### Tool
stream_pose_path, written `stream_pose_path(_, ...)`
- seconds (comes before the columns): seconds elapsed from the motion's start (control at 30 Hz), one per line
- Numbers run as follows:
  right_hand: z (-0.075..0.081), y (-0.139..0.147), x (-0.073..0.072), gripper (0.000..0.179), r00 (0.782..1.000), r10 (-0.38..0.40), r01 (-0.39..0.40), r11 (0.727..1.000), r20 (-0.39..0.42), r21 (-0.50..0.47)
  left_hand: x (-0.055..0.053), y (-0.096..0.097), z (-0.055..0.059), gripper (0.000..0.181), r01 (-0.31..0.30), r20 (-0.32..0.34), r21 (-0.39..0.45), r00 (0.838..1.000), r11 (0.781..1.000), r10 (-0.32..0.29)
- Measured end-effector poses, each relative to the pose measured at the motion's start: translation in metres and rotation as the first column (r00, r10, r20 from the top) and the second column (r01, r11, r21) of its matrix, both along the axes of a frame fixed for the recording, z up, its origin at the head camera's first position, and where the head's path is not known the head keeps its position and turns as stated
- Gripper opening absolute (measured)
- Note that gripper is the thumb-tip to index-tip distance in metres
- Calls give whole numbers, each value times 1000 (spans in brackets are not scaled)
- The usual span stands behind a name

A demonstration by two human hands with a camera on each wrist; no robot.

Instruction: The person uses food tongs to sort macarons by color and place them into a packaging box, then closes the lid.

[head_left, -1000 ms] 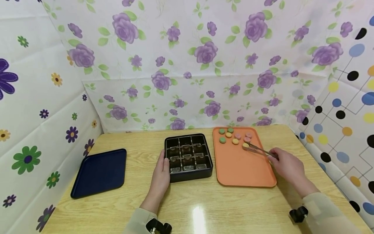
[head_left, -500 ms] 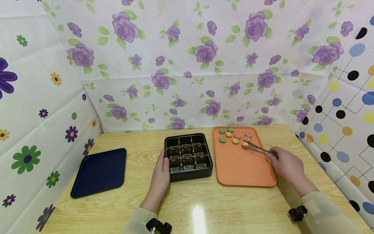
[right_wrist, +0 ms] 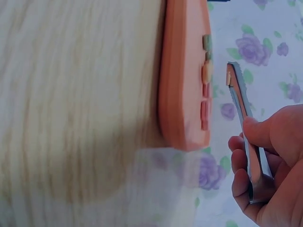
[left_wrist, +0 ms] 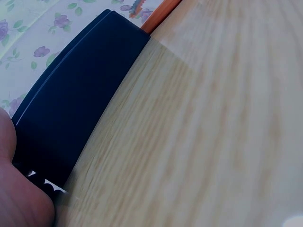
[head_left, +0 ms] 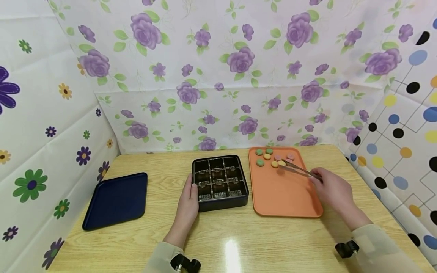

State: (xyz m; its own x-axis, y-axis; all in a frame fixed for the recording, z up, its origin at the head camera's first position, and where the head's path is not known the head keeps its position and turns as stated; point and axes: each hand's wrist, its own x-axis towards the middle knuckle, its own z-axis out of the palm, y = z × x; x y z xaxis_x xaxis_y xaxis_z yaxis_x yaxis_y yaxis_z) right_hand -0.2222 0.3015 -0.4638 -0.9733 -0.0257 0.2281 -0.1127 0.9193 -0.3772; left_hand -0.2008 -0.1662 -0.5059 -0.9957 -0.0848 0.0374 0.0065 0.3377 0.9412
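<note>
My right hand holds slim metal tongs over the orange tray. Between the tong tips is a yellow macaron, raised off the tray in the right wrist view, where the thumb presses along the tongs. Green macarons, pink macarons and other yellow macarons lie toward the tray's far end. My left hand rests against the left side of a black box, fingers along its wall. Inside the box, a clear insert forms several bare compartments.
A dark blue tray lies on the left of the wooden table. Flower-printed cloth hangs close behind the table, with more printed cloth at both sides. The box stands close to the orange tray's left edge.
The tongs have gripped the front yellow macaron, lifted it and carried it a little to the left. My right hand has moved slightly left and up; my left hand and the box have stayed put.
</note>
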Motion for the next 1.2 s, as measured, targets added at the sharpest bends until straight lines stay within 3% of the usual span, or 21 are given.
stream_pose_path(0.23, 12, -14, 3, 31, 998, 53, -53, 999, -36, -6, 0, 0, 1, 59, -7, -7, -9, 1000, 1000, 7)
stream_pose_path(0.63, 33, -47, 11, 27, 991, 134, -134, 990, -7, -34, -2, 1, 1, 59, -8, -13, -22, 1000, 1000, 7)
stream_pose_path(0.97, 38, -68, 15, 26, 980, 200, -200, 978, 1, -63, -2, 0, 0, 59, -14, -14, -30, 1000, 999, 14)
stream_pose_path(1.2, 40, -83, 19, 13, 963, 271, -270, 960, -4, -76, -1, 0, 0, 59, -18, -2, -8, 1000, 1000, 18)
